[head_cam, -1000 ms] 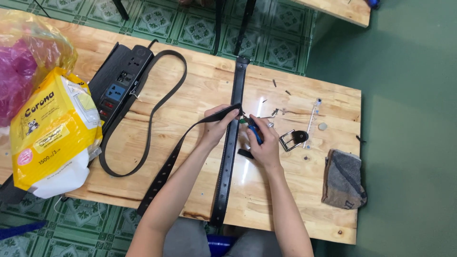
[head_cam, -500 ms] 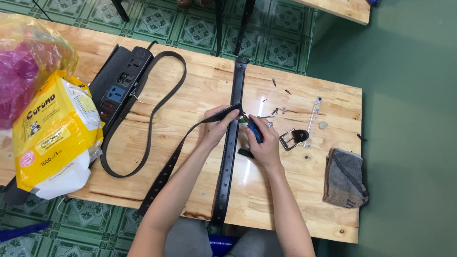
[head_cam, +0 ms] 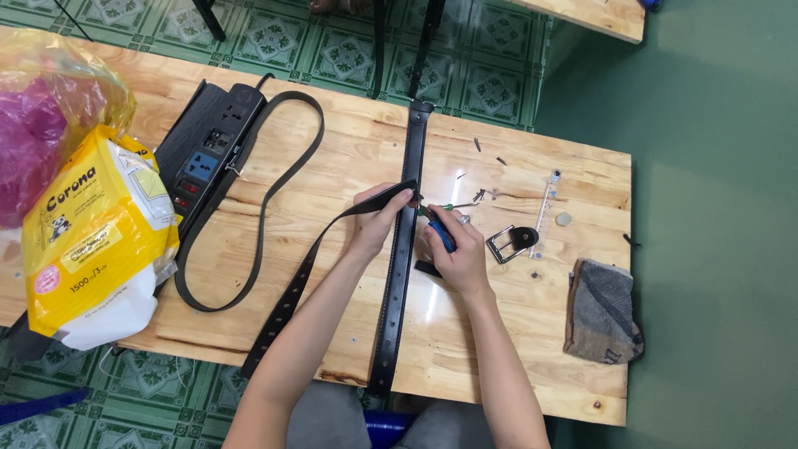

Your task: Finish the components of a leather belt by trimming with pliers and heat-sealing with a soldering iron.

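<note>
Pinching belt end (head_cam: 391,196) at mid-table in left hand (head_cam: 376,223), right hand (head_cam: 455,249) gripping blue-handled tool (head_cam: 440,233) — tip could slip off leather and jab left fingers.

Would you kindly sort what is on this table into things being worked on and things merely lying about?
In hand:
left hand gripping the looped belt's end
right hand holding a blue-handled tool
straight black belt beneath both hands

Lying about:
belt buckle
power strip
yellow packet
grey cloth
pink plastic bag
</note>
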